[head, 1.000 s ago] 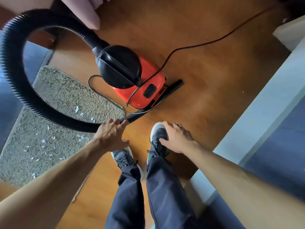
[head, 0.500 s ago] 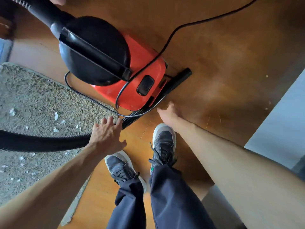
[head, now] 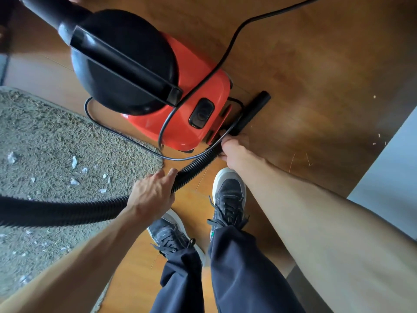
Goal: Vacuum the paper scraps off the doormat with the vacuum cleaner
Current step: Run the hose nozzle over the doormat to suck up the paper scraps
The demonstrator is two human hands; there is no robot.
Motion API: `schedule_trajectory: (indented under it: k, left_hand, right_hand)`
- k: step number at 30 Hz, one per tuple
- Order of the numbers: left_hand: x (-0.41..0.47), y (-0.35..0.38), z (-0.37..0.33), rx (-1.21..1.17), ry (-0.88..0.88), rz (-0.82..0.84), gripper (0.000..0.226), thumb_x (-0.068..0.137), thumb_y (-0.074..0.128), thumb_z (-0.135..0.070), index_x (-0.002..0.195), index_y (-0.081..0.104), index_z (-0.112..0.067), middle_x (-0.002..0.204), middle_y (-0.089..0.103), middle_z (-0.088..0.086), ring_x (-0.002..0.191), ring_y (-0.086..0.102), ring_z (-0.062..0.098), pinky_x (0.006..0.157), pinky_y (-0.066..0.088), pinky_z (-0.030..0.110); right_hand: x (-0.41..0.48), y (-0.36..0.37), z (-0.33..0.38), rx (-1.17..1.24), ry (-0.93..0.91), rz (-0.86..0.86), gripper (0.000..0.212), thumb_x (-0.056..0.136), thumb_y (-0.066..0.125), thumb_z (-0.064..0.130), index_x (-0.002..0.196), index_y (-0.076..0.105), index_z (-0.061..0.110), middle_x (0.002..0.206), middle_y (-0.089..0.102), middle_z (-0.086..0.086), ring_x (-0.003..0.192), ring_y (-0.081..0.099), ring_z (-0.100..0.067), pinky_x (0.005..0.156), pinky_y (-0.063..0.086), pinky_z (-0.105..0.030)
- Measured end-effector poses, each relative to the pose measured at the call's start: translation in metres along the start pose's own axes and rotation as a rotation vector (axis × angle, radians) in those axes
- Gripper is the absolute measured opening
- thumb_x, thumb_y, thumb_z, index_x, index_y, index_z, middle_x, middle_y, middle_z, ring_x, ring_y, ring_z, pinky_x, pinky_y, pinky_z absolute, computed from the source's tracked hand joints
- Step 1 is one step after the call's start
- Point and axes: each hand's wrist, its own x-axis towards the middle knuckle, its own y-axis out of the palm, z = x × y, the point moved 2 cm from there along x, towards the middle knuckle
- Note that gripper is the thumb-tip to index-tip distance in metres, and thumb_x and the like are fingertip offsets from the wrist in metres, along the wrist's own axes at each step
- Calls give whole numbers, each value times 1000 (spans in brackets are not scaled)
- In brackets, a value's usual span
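Observation:
A red and black vacuum cleaner [head: 198,86] stands on the wooden floor in front of my feet. Its ribbed black hose [head: 67,211] loops from the top left round to the floor beside it and ends in a black nozzle [head: 250,114]. My left hand [head: 151,195] lies over the hose with the fingers curved round it. My right hand [head: 234,150] grips the hose end where it meets the nozzle. The grey shaggy doormat [head: 56,132] lies at the left, strewn with several white paper scraps [head: 74,161].
The thin black power cord [head: 234,39] runs from the upper right across the vacuum body and loops on the floor by the mat's edge. A grey-white ledge [head: 388,172] borders the floor on the right. My two dark shoes [head: 228,197] stand just below the hose.
The view has drawn closer to the vacuum. My right hand moved from above my shoe to the hose end by the nozzle and closed on it. My left hand stayed on the hose.

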Motion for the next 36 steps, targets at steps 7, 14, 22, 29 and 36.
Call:
schedule_trajectory:
  k: [7, 14, 22, 29, 36]
  left_hand:
    - [-38, -30, -31, 14, 63, 31, 49, 94, 56, -31, 138, 40, -19, 109, 63, 1, 75, 57, 18, 58, 43, 28]
    - [-104, -75, -69, -38, 126, 34, 52, 91, 55, -32, 140, 39, -24, 109, 64, 1, 85, 65, 24, 64, 48, 33]
    - [-158, -133, -97, -121, 162, -168, 54, 86, 53, -45, 137, 41, -32, 101, 66, -1, 86, 66, 29, 63, 43, 33]
    - [-194, -175, -94, -420, 66, -584, 41, 72, 48, -57, 102, 56, -30, 79, 66, -4, 68, 65, 28, 53, 50, 34]
    - [-225, -188, -78, -823, -62, -789, 28, 78, 63, -42, 99, 61, -24, 82, 56, -2, 83, 53, 24, 87, 43, 53]
  right_hand:
    - [-43, -48, -17, 49, -49, -185, 42, 82, 63, 40, 108, 41, 15, 102, 61, -11, 91, 64, -32, 83, 58, -52]
    - [-141, -108, -6, 213, -105, -252, 34, 89, 67, 21, 112, 42, 22, 107, 62, -7, 85, 62, -23, 87, 58, -48]
    - [-265, -137, 42, 279, -443, -170, 41, 93, 67, 28, 129, 47, 29, 105, 62, 5, 97, 62, -14, 89, 56, -39]
    - [-378, -110, 103, 135, -890, 11, 24, 98, 55, 34, 121, 49, 39, 107, 66, 10, 102, 66, -19, 91, 57, -45]
    - [-462, -40, 117, 91, -1088, 452, 29, 97, 51, 24, 125, 50, 24, 108, 66, -14, 84, 62, -30, 76, 54, -43]
